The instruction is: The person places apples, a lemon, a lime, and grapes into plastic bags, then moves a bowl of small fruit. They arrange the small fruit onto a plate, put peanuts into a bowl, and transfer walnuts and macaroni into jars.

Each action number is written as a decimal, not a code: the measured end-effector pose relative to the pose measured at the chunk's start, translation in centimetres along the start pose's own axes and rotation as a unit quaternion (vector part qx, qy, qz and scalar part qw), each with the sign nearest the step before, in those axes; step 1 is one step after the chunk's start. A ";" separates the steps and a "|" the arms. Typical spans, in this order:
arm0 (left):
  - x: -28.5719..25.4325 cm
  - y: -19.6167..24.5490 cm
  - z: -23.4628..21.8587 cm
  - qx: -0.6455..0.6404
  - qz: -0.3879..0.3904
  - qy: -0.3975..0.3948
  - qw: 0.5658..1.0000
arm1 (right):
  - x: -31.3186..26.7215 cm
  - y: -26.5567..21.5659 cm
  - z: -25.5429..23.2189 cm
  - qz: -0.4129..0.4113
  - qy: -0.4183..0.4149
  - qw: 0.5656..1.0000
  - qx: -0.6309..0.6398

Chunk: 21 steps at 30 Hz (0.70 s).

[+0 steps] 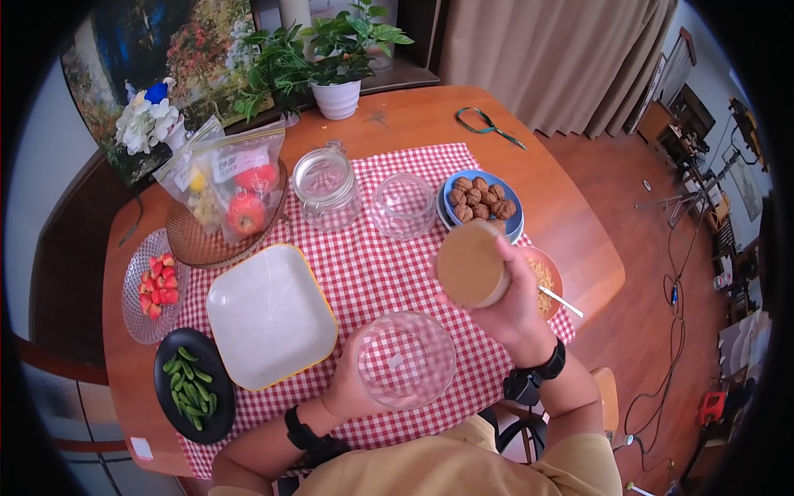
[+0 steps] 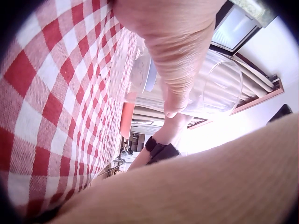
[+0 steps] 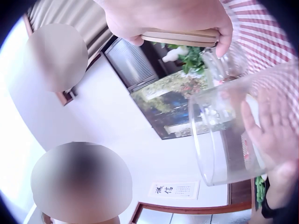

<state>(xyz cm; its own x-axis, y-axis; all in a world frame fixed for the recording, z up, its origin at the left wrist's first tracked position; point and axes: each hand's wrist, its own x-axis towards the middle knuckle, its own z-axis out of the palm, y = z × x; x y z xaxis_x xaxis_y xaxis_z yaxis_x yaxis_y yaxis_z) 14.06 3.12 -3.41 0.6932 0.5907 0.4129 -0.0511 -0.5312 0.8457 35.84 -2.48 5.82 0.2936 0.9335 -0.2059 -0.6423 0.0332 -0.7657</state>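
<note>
My left hand (image 1: 347,384) holds a clear glass jar (image 1: 405,360) by its side, low over the checked cloth near the table's front edge. The jar's round mouth faces up, and no contents show inside. In the left wrist view the thumb (image 2: 172,105) lies across the glass. My right hand (image 1: 523,310) grips a round wooden lid (image 1: 471,264) by its edge, up and to the right of the jar and apart from it. Seen edge-on in the right wrist view, the lid (image 3: 182,37) sits between thumb and fingers.
A white square dish (image 1: 273,322) and a black plate (image 1: 222,413) of small cucumbers lie left. Behind stand a clip-top jar (image 1: 327,194) and a glass bowl (image 1: 404,207). Walnuts (image 1: 480,194) fill a blue bowl; an orange bowl (image 1: 552,269) holds a spoon (image 1: 562,302) beside my right hand.
</note>
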 end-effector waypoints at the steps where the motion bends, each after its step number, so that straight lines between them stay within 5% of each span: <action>1: 0.0 0.0 0.0 0.013 0.004 0.004 1.000 | 0.3 0.9 -1.0 0.047 0.022 0.998 0.034; 7: -0.3 -0.1 0.3 0.012 0.034 0.016 0.999 | 1.3 4.3 -4.1 0.154 0.053 0.973 0.166; 14: 0.2 1.0 -0.2 0.052 0.044 0.008 0.998 | 1.3 5.4 -4.2 0.114 0.059 0.977 0.171; 21: 0.2 0.7 -0.3 -0.010 0.025 -0.027 0.999 | -1.0 4.9 -4.7 0.157 0.061 0.985 -0.036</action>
<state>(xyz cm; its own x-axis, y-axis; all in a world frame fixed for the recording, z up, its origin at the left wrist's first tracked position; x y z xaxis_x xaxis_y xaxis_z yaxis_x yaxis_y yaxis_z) 13.91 3.03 -2.60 0.7266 0.5302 0.4369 -0.1002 -0.5474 0.8308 35.75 -4.97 -0.58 0.1742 0.8437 -0.5078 -0.6641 -0.2801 -0.6932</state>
